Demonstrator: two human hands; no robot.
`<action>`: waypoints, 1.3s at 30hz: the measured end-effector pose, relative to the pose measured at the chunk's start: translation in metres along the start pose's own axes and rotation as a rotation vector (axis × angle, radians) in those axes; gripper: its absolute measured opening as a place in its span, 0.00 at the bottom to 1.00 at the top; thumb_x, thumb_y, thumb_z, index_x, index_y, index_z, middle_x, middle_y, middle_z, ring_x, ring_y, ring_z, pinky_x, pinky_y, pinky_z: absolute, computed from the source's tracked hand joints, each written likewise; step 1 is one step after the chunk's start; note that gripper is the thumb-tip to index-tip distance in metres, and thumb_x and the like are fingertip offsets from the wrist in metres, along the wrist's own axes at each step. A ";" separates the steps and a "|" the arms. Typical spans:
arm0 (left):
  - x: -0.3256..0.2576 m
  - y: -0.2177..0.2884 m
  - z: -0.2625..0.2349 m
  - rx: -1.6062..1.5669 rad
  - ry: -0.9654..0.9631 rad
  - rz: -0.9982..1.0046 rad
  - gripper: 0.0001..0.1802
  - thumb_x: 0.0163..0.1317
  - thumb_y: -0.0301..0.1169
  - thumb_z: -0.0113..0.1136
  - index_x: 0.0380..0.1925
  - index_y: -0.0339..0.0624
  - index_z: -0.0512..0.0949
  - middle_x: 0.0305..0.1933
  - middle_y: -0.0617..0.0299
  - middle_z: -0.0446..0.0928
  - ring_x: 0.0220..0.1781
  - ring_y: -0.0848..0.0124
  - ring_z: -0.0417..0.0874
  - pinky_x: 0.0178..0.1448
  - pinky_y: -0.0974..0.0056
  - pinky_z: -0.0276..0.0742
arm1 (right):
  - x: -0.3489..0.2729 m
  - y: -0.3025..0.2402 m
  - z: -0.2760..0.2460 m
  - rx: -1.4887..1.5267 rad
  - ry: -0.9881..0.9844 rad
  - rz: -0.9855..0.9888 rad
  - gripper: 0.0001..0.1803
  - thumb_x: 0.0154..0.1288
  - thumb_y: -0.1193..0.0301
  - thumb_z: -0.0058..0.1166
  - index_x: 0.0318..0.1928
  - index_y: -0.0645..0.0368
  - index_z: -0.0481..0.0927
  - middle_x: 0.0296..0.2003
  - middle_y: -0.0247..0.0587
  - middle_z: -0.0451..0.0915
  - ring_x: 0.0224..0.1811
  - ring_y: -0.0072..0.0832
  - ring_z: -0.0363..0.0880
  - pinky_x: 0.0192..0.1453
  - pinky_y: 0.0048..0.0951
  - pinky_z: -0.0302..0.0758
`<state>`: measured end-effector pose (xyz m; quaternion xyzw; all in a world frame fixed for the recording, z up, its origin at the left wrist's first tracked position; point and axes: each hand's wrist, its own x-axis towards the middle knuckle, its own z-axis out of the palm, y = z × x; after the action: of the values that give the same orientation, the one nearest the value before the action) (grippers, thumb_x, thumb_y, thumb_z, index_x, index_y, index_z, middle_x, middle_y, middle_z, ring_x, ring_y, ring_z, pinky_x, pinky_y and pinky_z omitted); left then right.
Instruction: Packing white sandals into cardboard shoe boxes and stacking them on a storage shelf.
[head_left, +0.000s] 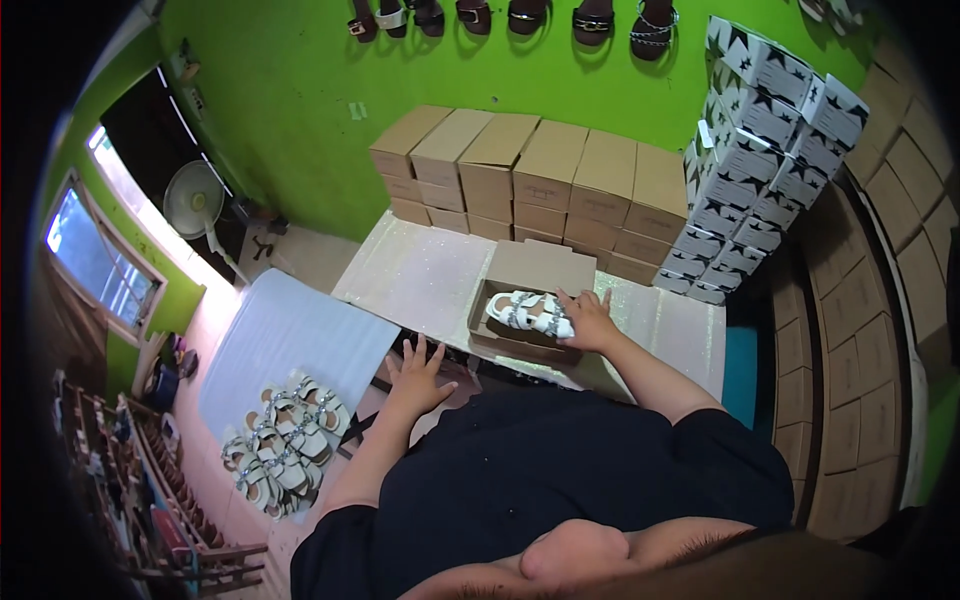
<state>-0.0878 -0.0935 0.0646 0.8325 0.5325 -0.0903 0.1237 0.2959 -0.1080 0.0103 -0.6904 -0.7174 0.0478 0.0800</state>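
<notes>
An open brown shoe box (490, 330) lies on a glittery board (420, 275) in front of me. White strappy sandals (528, 311) lie inside it. My right hand (590, 320) rests on the sandals at the box's right side, fingers spread over them. My left hand (418, 375) hovers open near the board's front edge, to the left of the box, holding nothing. The box's lid (545, 265) stands up behind it.
Stacked brown boxes (540, 180) line the green wall behind the board. White boxes with black stars (765, 150) are piled at the right. Several white sandals (285, 445) lie on a pale sheet (290, 340) at the lower left. A fan (195, 200) stands at the left.
</notes>
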 end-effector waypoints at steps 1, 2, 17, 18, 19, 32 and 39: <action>0.002 0.006 0.001 0.010 -0.014 0.006 0.49 0.57 0.60 0.61 0.76 0.61 0.55 0.82 0.48 0.38 0.83 0.46 0.37 0.76 0.28 0.33 | 0.006 -0.002 0.001 0.008 -0.035 0.015 0.63 0.41 0.47 0.74 0.77 0.40 0.52 0.57 0.54 0.71 0.68 0.51 0.62 0.70 0.80 0.39; 0.004 0.010 0.004 0.017 -0.016 0.008 0.49 0.57 0.60 0.61 0.76 0.61 0.55 0.82 0.48 0.38 0.83 0.46 0.37 0.76 0.28 0.33 | 0.013 -0.002 0.005 0.013 -0.033 0.019 0.63 0.41 0.47 0.74 0.77 0.40 0.52 0.57 0.54 0.71 0.68 0.51 0.62 0.70 0.80 0.39; 0.043 -0.002 0.018 0.014 -0.168 0.047 0.49 0.57 0.62 0.60 0.76 0.62 0.55 0.82 0.49 0.38 0.83 0.44 0.37 0.76 0.28 0.33 | 0.041 -0.016 0.043 -0.132 -0.290 0.015 0.59 0.46 0.47 0.73 0.77 0.36 0.53 0.66 0.50 0.67 0.79 0.51 0.43 0.72 0.79 0.29; 0.048 -0.005 0.016 0.014 -0.169 0.056 0.49 0.57 0.61 0.61 0.76 0.61 0.56 0.82 0.47 0.39 0.82 0.43 0.38 0.76 0.28 0.35 | 0.043 -0.017 0.041 -0.150 -0.342 0.016 0.57 0.46 0.48 0.73 0.76 0.35 0.56 0.67 0.49 0.67 0.80 0.52 0.40 0.72 0.79 0.28; 0.054 -0.008 0.015 0.015 -0.170 0.067 0.48 0.57 0.61 0.62 0.75 0.61 0.57 0.82 0.45 0.40 0.82 0.42 0.39 0.75 0.27 0.36 | 0.044 -0.018 0.038 -0.150 -0.346 0.023 0.57 0.46 0.48 0.73 0.76 0.35 0.56 0.67 0.49 0.67 0.80 0.52 0.40 0.72 0.79 0.28; 0.164 0.010 -0.005 0.055 -0.008 0.390 0.44 0.55 0.54 0.67 0.72 0.62 0.64 0.81 0.45 0.44 0.81 0.40 0.42 0.75 0.27 0.39 | 0.052 -0.033 0.049 -0.059 -0.325 -0.024 0.13 0.58 0.63 0.60 0.44 0.34 0.88 0.74 0.43 0.59 0.81 0.54 0.35 0.71 0.82 0.27; 0.221 0.057 0.029 0.231 -0.020 0.903 0.26 0.60 0.50 0.63 0.60 0.67 0.78 0.82 0.55 0.46 0.83 0.47 0.37 0.76 0.28 0.35 | 0.041 -0.028 0.071 0.045 -0.094 -0.082 0.15 0.53 0.65 0.65 0.44 0.38 0.87 0.67 0.37 0.68 0.80 0.48 0.44 0.74 0.79 0.31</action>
<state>0.0551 0.0656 -0.0190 0.9883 0.1023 -0.0942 0.0622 0.2545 -0.0652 -0.0530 -0.6553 -0.7469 0.0932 0.0636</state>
